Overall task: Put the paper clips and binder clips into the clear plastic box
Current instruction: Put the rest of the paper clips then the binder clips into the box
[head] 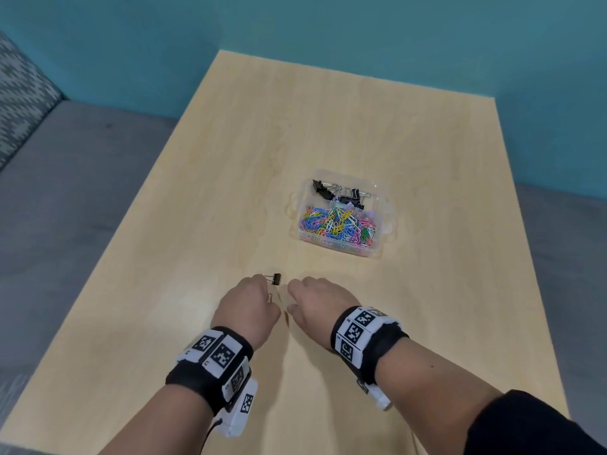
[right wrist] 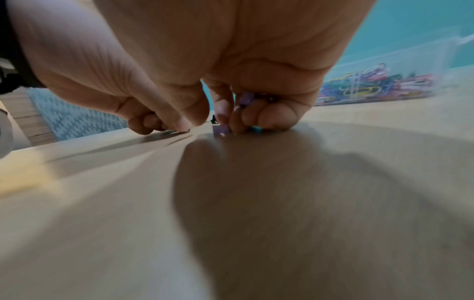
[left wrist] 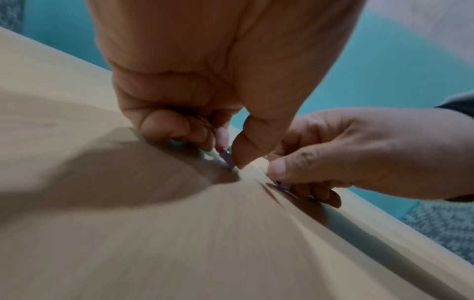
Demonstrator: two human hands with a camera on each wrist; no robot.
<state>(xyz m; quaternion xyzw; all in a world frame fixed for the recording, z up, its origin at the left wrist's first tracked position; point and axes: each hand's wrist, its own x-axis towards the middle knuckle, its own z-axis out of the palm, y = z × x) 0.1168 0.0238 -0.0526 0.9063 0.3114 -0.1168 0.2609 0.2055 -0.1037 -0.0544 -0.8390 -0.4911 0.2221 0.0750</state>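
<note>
The clear plastic box (head: 384,221) stands mid-table, holding coloured paper clips (head: 335,224) and black binder clips (head: 341,193). One black binder clip (head: 275,278) lies on the table just beyond my left hand (head: 254,300). Both hands are knuckles-up, side by side on the wood. In the left wrist view my left hand (left wrist: 231,160) pinches a small purple binder clip (left wrist: 227,157) between thumb and forefinger at the table surface. My right hand (right wrist: 215,125) pinches another purple binder clip (right wrist: 221,129), with a further purple piece (right wrist: 247,97) tucked in its curled fingers.
The light wooden table (head: 361,126) is bare wood around the box and hands. Grey seating (head: 65,192) runs along the table's left, with a patterned cushion (head: 19,93). A teal wall (head: 328,27) stands behind the far edge.
</note>
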